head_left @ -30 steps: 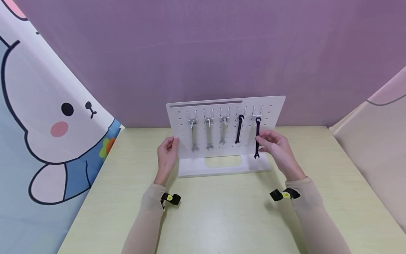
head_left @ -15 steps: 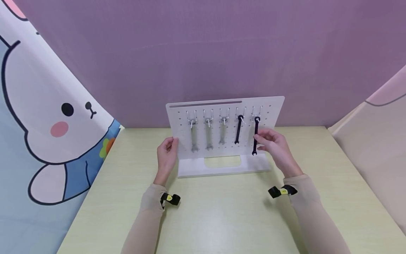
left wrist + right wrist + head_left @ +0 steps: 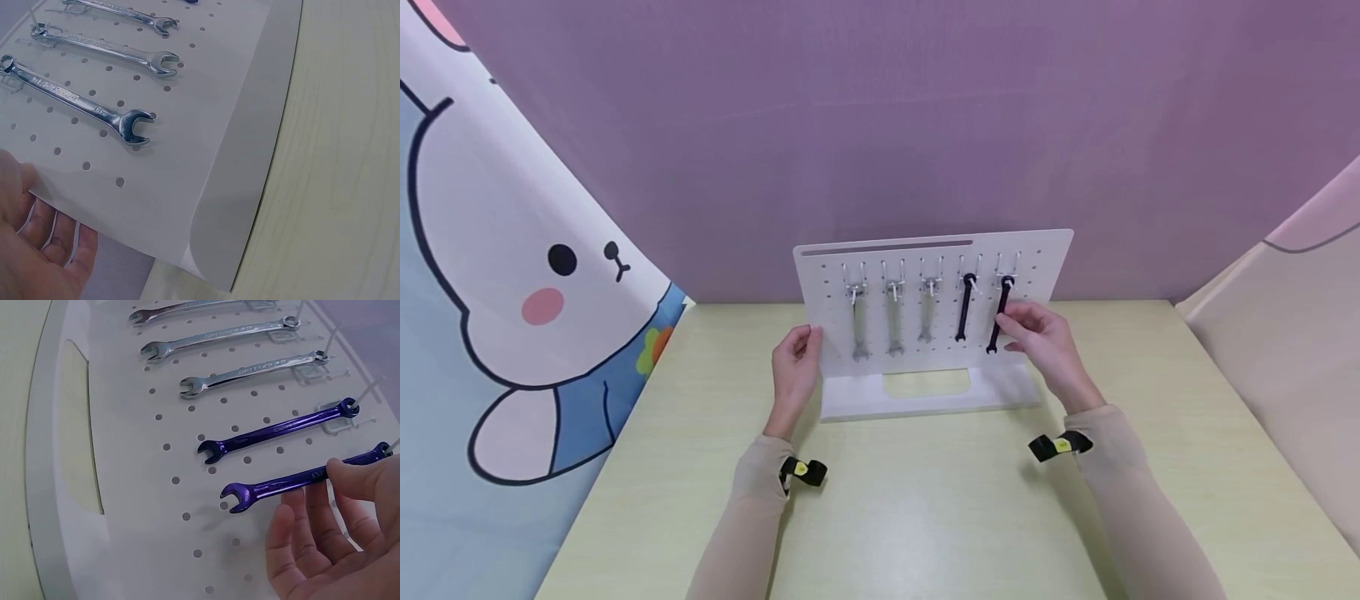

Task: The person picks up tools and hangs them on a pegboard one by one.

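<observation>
My right hand (image 3: 1039, 337) pinches the shaft of a dark purple combination wrench (image 3: 287, 482) between thumb and fingers. Its ring end overlaps the rightmost hook of the white pegboard (image 3: 887, 250), and its open end points down and slightly left. At the board's left edge, my left hand (image 3: 795, 365) grips the panel, thumb in front and fingers behind. Just left of the held wrench hangs a second purple wrench (image 3: 278, 430). Farther left are three silver wrenches, with the outermost silver wrench (image 3: 75, 99) nearest my left hand.
The board's base (image 3: 853, 398), with a rectangular cutout, stands on a pale wooden table (image 3: 895, 508). Right behind it rises a purple backdrop (image 3: 880, 133). A cartoon-printed curtain (image 3: 490, 317) borders the table's left side, and a pale cloth (image 3: 1285, 333) the right.
My right hand has moved a little left and up. The held wrench's lower end has swung left and up, while its ring stays near the hook. My left hand keeps its place.
</observation>
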The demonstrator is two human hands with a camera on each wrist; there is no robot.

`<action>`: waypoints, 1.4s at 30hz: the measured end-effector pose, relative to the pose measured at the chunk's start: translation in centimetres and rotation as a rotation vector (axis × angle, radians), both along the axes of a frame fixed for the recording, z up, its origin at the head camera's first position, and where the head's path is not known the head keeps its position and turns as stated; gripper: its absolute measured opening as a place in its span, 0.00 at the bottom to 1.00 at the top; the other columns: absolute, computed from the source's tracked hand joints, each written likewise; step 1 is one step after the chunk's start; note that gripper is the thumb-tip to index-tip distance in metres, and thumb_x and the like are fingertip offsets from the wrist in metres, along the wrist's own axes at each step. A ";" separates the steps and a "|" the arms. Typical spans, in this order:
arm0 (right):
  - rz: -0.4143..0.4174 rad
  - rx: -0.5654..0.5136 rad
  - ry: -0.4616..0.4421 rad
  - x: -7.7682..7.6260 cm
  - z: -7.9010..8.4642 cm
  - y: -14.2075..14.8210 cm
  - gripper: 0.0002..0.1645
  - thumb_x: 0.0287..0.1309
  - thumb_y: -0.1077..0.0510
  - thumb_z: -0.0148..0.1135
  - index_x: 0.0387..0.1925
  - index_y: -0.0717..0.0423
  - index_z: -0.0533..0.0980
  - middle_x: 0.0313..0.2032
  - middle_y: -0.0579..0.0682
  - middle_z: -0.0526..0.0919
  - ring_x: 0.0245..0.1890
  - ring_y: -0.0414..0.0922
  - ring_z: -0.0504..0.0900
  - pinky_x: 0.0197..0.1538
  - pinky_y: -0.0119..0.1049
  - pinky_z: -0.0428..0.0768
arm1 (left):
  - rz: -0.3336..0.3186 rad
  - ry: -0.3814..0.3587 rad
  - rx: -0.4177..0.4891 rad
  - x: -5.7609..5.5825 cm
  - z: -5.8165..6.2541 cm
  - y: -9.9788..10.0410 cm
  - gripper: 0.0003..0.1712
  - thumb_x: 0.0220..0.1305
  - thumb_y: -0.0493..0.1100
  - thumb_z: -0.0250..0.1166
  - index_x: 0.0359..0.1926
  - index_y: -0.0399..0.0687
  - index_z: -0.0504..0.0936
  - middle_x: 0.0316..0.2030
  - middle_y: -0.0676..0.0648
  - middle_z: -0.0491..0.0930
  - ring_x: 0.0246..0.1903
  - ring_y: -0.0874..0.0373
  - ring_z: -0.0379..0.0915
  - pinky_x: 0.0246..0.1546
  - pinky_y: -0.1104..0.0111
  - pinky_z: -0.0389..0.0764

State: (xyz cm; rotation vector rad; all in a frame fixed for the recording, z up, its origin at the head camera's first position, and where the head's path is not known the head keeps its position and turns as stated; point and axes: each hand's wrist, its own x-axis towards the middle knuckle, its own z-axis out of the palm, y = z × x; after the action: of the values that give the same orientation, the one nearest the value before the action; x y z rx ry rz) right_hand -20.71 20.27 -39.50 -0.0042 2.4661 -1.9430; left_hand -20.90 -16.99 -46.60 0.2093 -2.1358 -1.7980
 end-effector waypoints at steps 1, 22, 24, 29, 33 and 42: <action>-0.005 0.000 0.010 -0.1 -0.1 0.0 0.21 0.75 0.52 0.65 0.58 0.64 0.76 0.42 0.34 0.83 0.45 0.35 0.82 0.47 0.30 0.86 | -0.002 0.004 -0.001 0.0 0.0 0.0 0.18 0.81 0.45 0.62 0.53 0.32 0.85 0.51 0.30 0.88 0.38 0.69 0.77 0.42 0.81 0.75; -0.163 0.216 0.318 -1.4 -1.9 -0.8 0.13 0.70 0.58 0.71 0.48 0.65 0.85 0.45 0.66 0.90 0.34 0.36 0.85 0.38 0.20 0.78 | -0.003 -0.003 -0.008 0.2 0.2 0.1 0.17 0.80 0.44 0.62 0.53 0.32 0.85 0.51 0.31 0.88 0.38 0.68 0.77 0.41 0.80 0.76; -0.179 0.227 0.331 -1.4 -2.1 -0.9 0.12 0.69 0.59 0.71 0.47 0.65 0.86 0.44 0.65 0.90 0.33 0.37 0.85 0.37 0.20 0.78 | -0.004 -0.004 -0.014 0.2 0.2 0.1 0.17 0.80 0.44 0.62 0.53 0.32 0.85 0.51 0.31 0.88 0.39 0.68 0.77 0.42 0.80 0.76; -0.203 0.240 0.333 -1.4 -2.3 -0.9 0.12 0.69 0.58 0.72 0.46 0.64 0.87 0.42 0.63 0.91 0.32 0.36 0.85 0.35 0.21 0.78 | -0.006 0.001 -0.011 0.2 0.1 0.1 0.17 0.80 0.44 0.62 0.53 0.32 0.85 0.51 0.31 0.88 0.39 0.67 0.78 0.42 0.80 0.76; -0.202 0.244 0.335 -1.5 -2.4 -0.8 0.12 0.69 0.58 0.72 0.47 0.63 0.87 0.42 0.62 0.91 0.33 0.43 0.88 0.36 0.21 0.78 | -0.002 0.000 -0.005 0.2 0.1 0.1 0.16 0.80 0.43 0.62 0.53 0.32 0.85 0.51 0.31 0.88 0.39 0.67 0.78 0.43 0.80 0.76; -0.203 0.236 0.340 -1.6 -2.5 -0.8 0.11 0.69 0.59 0.72 0.46 0.64 0.87 0.43 0.64 0.91 0.32 0.41 0.86 0.35 0.20 0.78 | -0.003 0.001 0.000 0.0 -0.1 0.1 0.17 0.80 0.45 0.62 0.53 0.33 0.85 0.51 0.30 0.88 0.39 0.68 0.78 0.42 0.80 0.76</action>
State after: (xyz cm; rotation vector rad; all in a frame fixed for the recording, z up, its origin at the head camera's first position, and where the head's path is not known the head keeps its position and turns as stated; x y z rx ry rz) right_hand -22.35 19.45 -42.05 -0.0950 3.0135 -1.8372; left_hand -20.86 -16.89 -46.65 0.2053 -2.1369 -1.7992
